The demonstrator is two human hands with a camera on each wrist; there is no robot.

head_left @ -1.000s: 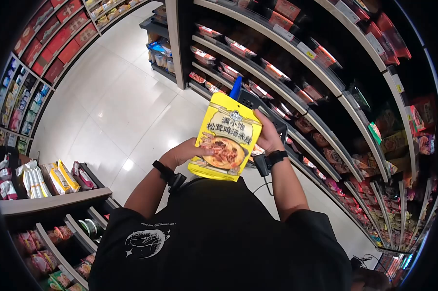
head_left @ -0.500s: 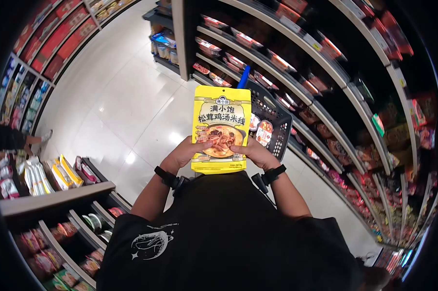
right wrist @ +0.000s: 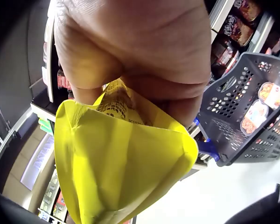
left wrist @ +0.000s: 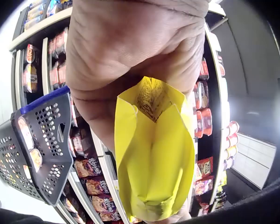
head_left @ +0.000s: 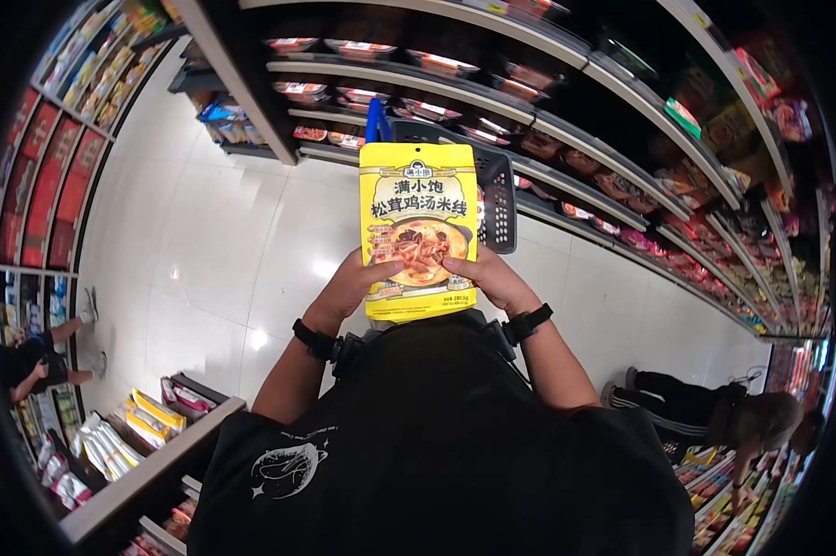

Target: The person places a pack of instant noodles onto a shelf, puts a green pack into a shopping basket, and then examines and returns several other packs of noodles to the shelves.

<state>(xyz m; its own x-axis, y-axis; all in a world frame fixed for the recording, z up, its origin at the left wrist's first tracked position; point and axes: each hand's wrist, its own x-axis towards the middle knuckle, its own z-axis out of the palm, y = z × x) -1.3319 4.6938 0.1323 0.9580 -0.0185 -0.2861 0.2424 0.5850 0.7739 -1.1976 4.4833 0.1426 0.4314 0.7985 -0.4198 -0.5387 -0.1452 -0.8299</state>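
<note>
A yellow pouch of rice noodles (head_left: pixel 421 197) is held up in front of the black shirt, its printed front facing the head camera. My left hand (head_left: pixel 345 289) grips its lower left edge, thumb lying over the bowl picture. On the opposite edge my right hand (head_left: pixel 494 281) does the same, at about equal height. The fingers behind the pouch are hidden in the head view. Both wrist views look at the folded yellow bottom (left wrist: pixel 154 158) of the pouch, below each palm. Partly behind the pouch is a dark grey shopping basket (head_left: pixel 499 185) with a blue handle (head_left: pixel 374 122).
Packed food trays lie inside the basket (right wrist: pixel 224 93). Long shelves (head_left: pixel 547 119) of packaged food run along the far side and right. A person (head_left: pixel 714 412) bends by the right shelves; another (head_left: pixel 43 357) stands at far left. A low shelf (head_left: pixel 149 463) with bags is at lower left.
My right hand has slid from the pouch's upper right edge to its lower right. The pouch has straightened from a tilt. The head view has turned right, bringing a bending person into sight.
</note>
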